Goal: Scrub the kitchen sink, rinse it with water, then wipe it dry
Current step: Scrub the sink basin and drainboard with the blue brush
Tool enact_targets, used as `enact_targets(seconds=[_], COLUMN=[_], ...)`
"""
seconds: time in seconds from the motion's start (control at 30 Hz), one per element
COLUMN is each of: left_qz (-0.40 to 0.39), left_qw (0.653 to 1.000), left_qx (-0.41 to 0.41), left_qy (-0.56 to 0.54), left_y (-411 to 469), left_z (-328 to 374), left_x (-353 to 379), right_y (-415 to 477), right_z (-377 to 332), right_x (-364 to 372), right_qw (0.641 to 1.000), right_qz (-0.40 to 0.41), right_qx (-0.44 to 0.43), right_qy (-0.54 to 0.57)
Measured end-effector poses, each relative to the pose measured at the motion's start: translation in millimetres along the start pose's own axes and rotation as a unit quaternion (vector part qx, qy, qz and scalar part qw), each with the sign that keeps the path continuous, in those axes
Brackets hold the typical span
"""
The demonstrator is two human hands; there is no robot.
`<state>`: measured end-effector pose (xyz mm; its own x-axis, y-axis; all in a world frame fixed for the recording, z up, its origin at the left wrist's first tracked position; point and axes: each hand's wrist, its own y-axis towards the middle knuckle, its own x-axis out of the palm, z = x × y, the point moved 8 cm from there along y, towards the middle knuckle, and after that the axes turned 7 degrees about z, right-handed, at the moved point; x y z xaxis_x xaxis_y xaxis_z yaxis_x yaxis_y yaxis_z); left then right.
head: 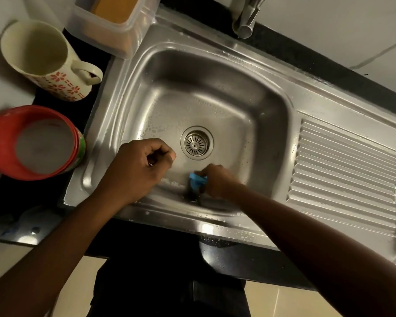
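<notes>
Far left, on the dark tabletop (0, 202): red tub (32, 143), open top, pale contents. Green band down its side, print unreadable. Above it, a cream jug (39, 58) with red flower pattern, no wording. Top of frame, a clear box (110, 21), its corner overhanging the sink rim. All three stand outside the basin, probably parked there to keep the steel free for scrubbing.

Left grip (142, 165): clenched, nothing plainly in it, over the lower-left part of the sink (215, 72). Likely idle or bracing while the other hand works.

Centre: drain (196, 143), strainer in place. Droplets and suds dot the basin floor and near rim.

Just right of and below the drain: blue cloth (198, 179), bunched, pressed to the basin's near wall. Too blurred to say whether it is cloth or scrubber. Right grip (217, 181) grasps it, fingers curled round it, arm reaching in from lower right. Judged: scrub stage, working the front wall.

Top, right of centre: tap (247, 17), no water running. Right: ribbed drainboard (348, 175), wet in spots. No brand seen anywhere.
</notes>
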<state>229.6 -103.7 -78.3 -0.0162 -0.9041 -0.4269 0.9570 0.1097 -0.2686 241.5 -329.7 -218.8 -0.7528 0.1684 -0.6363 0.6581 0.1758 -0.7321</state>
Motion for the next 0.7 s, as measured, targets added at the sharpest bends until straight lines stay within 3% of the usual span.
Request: enact_targets(seconds=[0.13,0.3,0.4,0.57,0.7], left_qz=[0.005,0.004,-0.001,0.0,-0.008], left_qw=[1.0,1.0,1.0,1.0,1.0], left_qx=[0.009,0.01,0.008,0.001,0.005], left_qy=[0.003,0.009,0.01,0.012,0.004], left_y=[-0.1,1.1,-0.9,-3.6,-4.4], left_z=[1.8,0.9,3.1,2.6,6.0], left_x=[-7.8,-6.7,-2.9,-3.9,-2.3], right_y=[-6.4,18.4,47.8,43.8,-2.9], right_z=[50.3,86.1,77.8,83.2,83.3], right_x=[-23.6,-106.1,-138.9,-131.5,-71.8], right_qw=[0.998,0.965,0.943,0.946,0.981], right_qz=[0.009,0.212,0.266,0.247,0.12], right_qx=[0.067,0.148,0.161,0.163,0.133], right_qy=[-0.019,0.043,0.114,0.134,0.076])
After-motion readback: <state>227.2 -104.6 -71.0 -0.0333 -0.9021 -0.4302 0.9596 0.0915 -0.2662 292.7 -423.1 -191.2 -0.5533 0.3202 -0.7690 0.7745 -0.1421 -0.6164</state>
